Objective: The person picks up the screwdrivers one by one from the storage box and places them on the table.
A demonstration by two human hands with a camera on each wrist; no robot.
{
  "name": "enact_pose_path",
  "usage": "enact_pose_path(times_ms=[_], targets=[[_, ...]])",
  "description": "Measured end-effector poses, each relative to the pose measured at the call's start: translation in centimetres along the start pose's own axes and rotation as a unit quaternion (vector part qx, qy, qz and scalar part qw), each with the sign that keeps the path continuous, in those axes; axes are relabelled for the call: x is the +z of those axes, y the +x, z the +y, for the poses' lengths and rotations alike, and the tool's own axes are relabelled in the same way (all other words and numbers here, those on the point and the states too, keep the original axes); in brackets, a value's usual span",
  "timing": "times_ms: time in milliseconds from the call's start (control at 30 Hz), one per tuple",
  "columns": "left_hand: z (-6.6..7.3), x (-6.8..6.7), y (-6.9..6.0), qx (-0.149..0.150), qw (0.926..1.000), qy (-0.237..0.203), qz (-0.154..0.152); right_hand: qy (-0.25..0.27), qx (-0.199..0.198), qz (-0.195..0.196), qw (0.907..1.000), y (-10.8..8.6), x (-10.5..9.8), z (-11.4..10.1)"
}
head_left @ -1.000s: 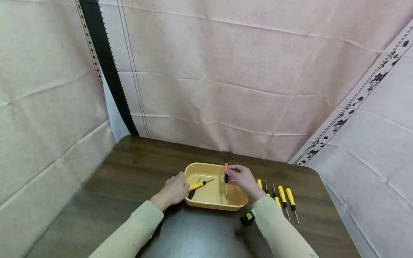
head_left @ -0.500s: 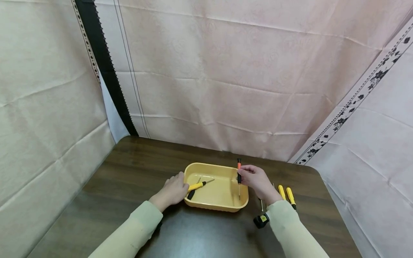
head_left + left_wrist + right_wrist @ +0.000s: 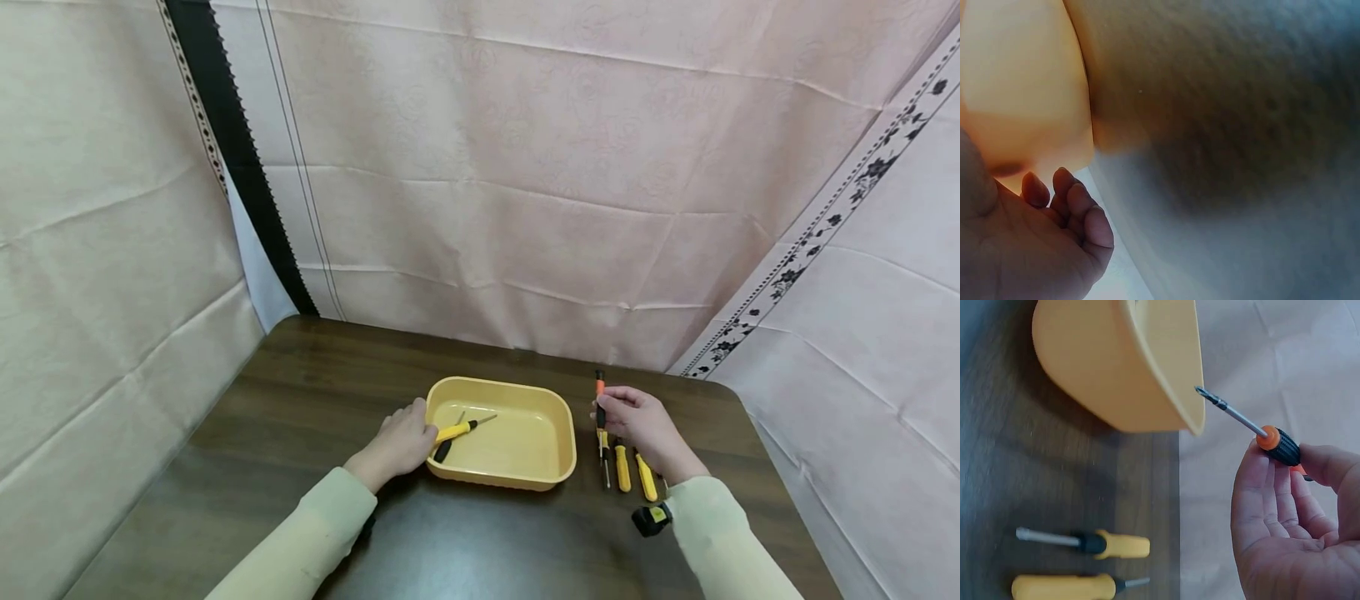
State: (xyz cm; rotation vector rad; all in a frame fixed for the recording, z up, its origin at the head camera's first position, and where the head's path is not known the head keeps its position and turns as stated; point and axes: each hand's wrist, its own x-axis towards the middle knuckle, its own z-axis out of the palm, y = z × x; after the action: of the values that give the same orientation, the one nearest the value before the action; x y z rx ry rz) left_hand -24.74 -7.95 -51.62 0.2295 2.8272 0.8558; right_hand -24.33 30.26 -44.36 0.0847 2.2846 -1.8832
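A yellow plastic tray [image 3: 506, 483] sits on the dark wooden table. My left hand [image 3: 397, 440] grips its left end, the thumb over the rim and the fingers curled on the outside in the left wrist view. Inside, a yellow-handled screwdriver [image 3: 453, 432] lies across a black-handled tool [image 3: 443, 451]; the thumb partly covers the yellow handle. To the right of the tray, my right hand [image 3: 637, 423] pinches a black-and-orange screwdriver [image 3: 1280, 447] by its handle, tip downward in the head view. Its cross-shaped tip shows in the right wrist view.
Right of the tray, a row of yellow-handled drivers [image 3: 623, 467] lies on the table, partly hidden by the right hand and forearm. One has a socket-like end [image 3: 1024, 534]. Pale cloth [image 3: 480, 208] hangs behind and beside the table [image 3: 352, 358].
My right hand has moved right with the black-and-orange screwdriver, from above the tray to above the row of drivers. The left hand and the tray have stayed put.
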Motion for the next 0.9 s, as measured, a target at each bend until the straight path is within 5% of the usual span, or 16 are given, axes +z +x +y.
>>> enact_pose_path(times_ms=[900], targets=[[0.2, -0.2, -0.1, 0.0, 1.0, -0.007, -0.006, -0.041, 0.067, 0.049, 0.9957, -2.3, -9.4, 4.7]])
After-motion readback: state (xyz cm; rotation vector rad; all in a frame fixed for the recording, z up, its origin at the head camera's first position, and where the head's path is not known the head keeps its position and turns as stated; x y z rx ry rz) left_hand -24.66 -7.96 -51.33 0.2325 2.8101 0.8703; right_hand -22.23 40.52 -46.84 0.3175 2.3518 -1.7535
